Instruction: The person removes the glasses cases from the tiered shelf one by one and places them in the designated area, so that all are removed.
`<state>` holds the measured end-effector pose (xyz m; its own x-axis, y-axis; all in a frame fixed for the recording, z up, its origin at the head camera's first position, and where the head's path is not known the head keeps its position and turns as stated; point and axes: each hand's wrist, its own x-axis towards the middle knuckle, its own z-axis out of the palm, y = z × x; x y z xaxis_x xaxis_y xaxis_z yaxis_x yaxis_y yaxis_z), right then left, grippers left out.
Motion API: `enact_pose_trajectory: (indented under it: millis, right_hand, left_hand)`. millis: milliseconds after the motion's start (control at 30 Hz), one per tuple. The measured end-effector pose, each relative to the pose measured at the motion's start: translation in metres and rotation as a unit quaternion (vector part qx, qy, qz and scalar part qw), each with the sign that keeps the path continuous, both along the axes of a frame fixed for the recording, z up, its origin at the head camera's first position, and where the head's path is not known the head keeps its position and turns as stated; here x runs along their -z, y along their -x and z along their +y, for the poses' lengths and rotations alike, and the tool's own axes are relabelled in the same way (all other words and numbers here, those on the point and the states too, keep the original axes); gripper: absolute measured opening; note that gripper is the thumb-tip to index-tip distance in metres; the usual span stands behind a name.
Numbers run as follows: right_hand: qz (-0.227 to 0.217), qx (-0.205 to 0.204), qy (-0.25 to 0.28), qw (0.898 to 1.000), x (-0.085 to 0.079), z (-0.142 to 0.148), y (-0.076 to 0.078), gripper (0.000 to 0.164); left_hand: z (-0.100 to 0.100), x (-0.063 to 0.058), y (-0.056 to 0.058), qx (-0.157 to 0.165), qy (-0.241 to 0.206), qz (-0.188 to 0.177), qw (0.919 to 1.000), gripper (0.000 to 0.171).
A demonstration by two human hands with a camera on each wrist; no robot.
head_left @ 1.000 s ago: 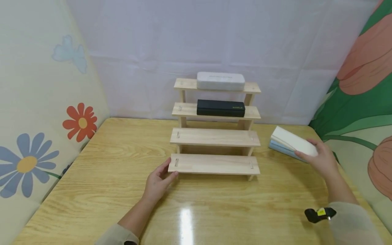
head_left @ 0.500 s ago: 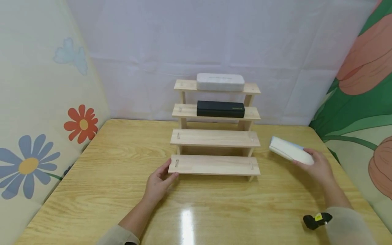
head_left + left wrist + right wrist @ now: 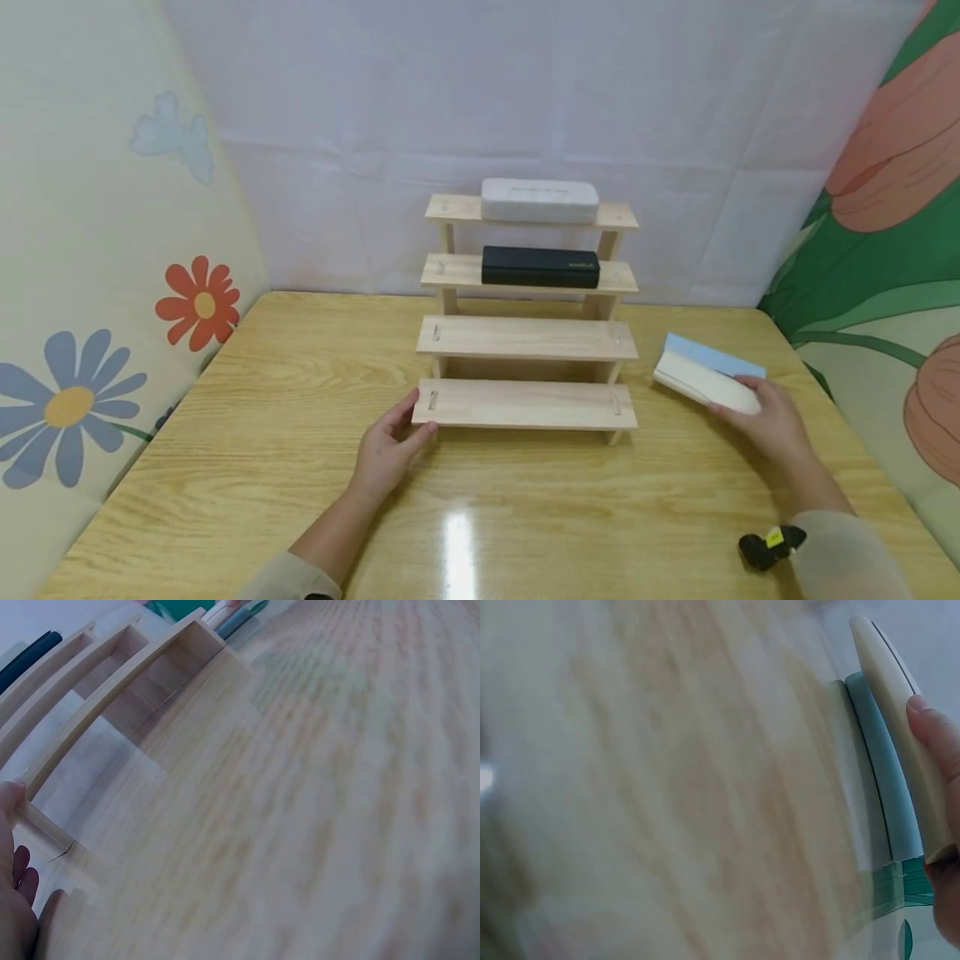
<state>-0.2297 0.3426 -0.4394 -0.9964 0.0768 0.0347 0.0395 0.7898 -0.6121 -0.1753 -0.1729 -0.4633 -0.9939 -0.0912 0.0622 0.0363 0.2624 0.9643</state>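
My right hand (image 3: 776, 421) grips the near end of a cream-white glasses case (image 3: 701, 383), thumb on one side and fingers on the other. A light blue glasses case (image 3: 690, 350) lies on the table just behind it, partly covered by the cream one. In the right wrist view the cream-white case (image 3: 896, 727) tilts close over the blue case (image 3: 889, 780). My left hand (image 3: 386, 450) holds the left end of the lowest board of a wooden tiered shelf (image 3: 525, 403), thumb at the front edge, fingers at the left end.
On the shelf's top board sits a white glasses case (image 3: 540, 202); a black glasses case (image 3: 540, 267) lies one board below. The two lower boards are bare. Behind the wooden table (image 3: 300, 375) hangs a white cloth (image 3: 375, 167), with flower-patterned panels (image 3: 82, 250) at both sides.
My right hand has shifted the cream-white case toward me and slightly left, off the blue case, which now shows behind it. The left hand has stayed at the shelf.
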Motion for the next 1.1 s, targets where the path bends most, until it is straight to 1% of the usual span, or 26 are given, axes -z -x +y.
enact_pose_trajectory:
  millis: [167,400,633,1100]
  right_hand:
    - [-0.014,-0.003,-0.004,1.000,0.003,0.000,0.000,0.084]
    - [-0.012,-0.007,-0.015,1.000,0.007,0.001,0.001,0.083]
    - [-0.012,-0.009,-0.004,1.000,0.014,0.003,0.004,0.083]
    - [-0.026,-0.010,0.002,1.000,0.019,0.000,0.003,0.085]
  left_hand:
    - [0.000,-0.001,-0.001,0.001,-0.005,0.001,1.0000,0.062]
    - [0.000,-0.001,0.001,0.000,-0.001,0.003,1.0000,0.062]
    - [0.000,-0.001,0.000,0.001,-0.004,0.006,1.0000,0.061]
    - [0.000,0.000,0.000,0.001,-0.005,0.004,1.0000,0.062]
